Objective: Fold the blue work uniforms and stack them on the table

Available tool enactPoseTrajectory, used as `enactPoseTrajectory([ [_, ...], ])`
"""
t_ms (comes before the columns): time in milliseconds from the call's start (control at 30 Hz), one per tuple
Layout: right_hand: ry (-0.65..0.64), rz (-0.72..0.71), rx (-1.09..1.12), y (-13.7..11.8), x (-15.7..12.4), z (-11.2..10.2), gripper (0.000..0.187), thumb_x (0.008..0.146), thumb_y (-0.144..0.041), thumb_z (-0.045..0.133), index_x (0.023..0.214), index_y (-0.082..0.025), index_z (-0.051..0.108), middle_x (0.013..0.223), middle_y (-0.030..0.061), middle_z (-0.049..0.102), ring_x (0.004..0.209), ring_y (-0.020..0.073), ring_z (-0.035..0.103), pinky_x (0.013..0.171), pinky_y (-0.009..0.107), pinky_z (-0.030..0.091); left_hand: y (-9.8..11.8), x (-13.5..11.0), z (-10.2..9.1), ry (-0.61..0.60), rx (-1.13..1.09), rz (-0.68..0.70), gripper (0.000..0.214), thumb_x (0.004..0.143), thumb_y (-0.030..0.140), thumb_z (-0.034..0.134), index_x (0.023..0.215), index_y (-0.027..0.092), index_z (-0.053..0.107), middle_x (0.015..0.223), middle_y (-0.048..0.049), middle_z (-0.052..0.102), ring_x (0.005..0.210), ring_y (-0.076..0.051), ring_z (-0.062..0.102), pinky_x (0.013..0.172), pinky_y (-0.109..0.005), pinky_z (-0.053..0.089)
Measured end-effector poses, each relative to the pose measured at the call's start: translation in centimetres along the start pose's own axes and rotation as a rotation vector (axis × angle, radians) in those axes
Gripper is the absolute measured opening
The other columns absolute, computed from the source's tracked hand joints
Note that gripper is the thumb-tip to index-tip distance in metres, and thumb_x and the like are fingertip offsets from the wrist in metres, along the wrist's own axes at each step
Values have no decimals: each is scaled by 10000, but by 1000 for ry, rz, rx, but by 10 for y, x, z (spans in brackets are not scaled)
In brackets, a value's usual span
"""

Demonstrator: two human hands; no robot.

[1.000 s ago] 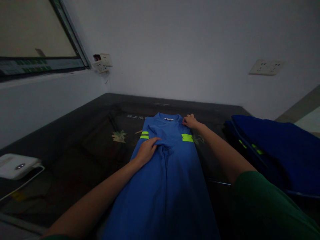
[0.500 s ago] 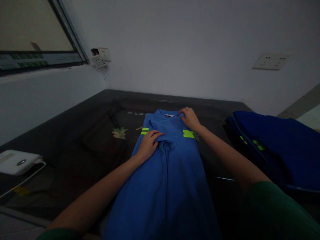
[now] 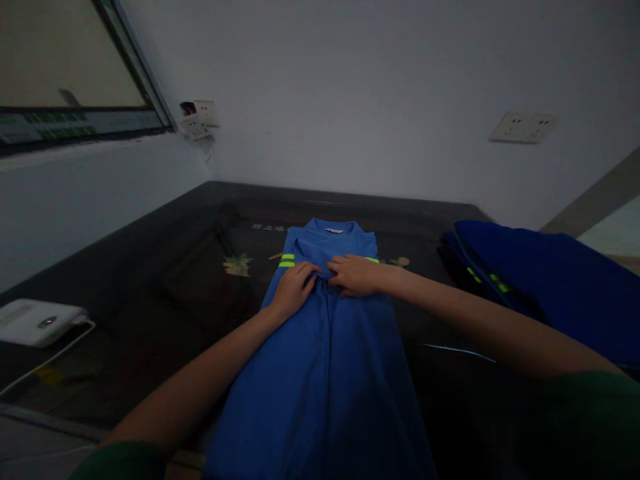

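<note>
A blue work jacket (image 3: 320, 373) with a collar, a white neck label and yellow-green strips lies lengthwise in front of me, its collar at the far end. My left hand (image 3: 295, 288) is closed on the cloth at the middle of the chest, fingers above and thumb below. Close beside it, my right hand (image 3: 356, 275) grips the same gathered fold from the right, partly covering the right yellow-green strip. The cloth between the fingertips of both hands is mostly hidden.
The jacket lies on a dark, glossy table (image 3: 165, 267) against the wall. At right is a stack of darker blue folded clothes (image 3: 545, 280). A white device (image 3: 40, 323) with a cable sits at left. Wall sockets (image 3: 523, 127) are above.
My right hand has moved from the collar's right side down and left to the chest fold, next to my left hand. The left hand has stayed nearly in place.
</note>
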State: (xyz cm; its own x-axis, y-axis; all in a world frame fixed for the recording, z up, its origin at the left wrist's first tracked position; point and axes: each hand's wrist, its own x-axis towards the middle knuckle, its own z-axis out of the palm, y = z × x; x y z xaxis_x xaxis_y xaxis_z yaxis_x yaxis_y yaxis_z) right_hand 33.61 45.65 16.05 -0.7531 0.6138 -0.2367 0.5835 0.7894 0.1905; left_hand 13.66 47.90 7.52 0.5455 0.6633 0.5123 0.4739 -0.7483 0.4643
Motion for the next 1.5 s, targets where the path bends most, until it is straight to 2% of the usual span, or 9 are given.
enactPoseTrajectory([
  [167,-58,18,-40,-1,-5,-15,267,888,-246,551,1121,-231,679,1148,108,610,982,236,559,701,315,414,2,0,-2,-56,72,45,301,815,51,479,1061,202,567,1050,-57,619,1018,-213,573,905,-369,462],
  [333,-86,7,-58,-7,-4,-3,291,864,-134,534,1042,-279,712,1130,82,639,984,238,568,676,325,418,7,1,-3,-144,155,92,314,737,43,504,1004,196,566,995,-57,612,971,-228,557,856,-375,461],
  [500,-83,33,-156,-19,8,12,152,825,-171,601,824,-235,738,1072,102,664,1013,279,557,686,366,441,8,3,-1,-101,103,50,205,766,68,461,917,184,537,924,-58,595,909,-220,548,820,-366,456],
  [667,-33,145,-141,-21,14,11,150,767,-143,637,679,-241,708,968,95,677,968,283,558,687,378,439,4,3,1,-16,46,15,199,788,63,434,923,188,511,932,-57,575,903,-207,538,825,-354,450],
  [800,-24,108,-54,-14,4,2,160,774,-141,619,804,-253,729,1012,84,669,944,256,562,662,346,429,2,4,0,11,88,29,160,808,67,454,895,185,520,898,-51,576,882,-211,525,810,-355,439],
  [1033,-67,95,165,9,-26,-22,332,805,-156,572,1109,-245,672,1129,92,617,909,217,579,605,295,405,0,7,-5,16,115,46,138,867,115,501,955,195,572,938,-49,623,926,-220,530,841,-359,431],
  [1267,-108,85,234,15,-25,-36,282,790,-188,638,1062,-223,703,1159,86,615,955,218,587,650,278,426,2,7,-4,-5,120,50,159,847,88,507,937,189,591,949,-54,619,937,-220,538,862,-362,437],
  [1400,-145,51,361,21,-17,-29,290,789,-126,620,1049,-210,718,1103,72,662,924,194,610,753,292,455,0,6,-9,-9,112,40,224,791,32,493,911,187,601,972,-53,605,979,-215,542,869,-344,452],
  [1500,-89,19,518,29,-16,-16,262,779,-85,612,976,-206,734,1021,50,700,897,178,625,811,294,461,0,6,-12,-35,75,-9,237,781,38,494,917,198,606,982,-38,605,985,-199,563,870,-329,468],
])
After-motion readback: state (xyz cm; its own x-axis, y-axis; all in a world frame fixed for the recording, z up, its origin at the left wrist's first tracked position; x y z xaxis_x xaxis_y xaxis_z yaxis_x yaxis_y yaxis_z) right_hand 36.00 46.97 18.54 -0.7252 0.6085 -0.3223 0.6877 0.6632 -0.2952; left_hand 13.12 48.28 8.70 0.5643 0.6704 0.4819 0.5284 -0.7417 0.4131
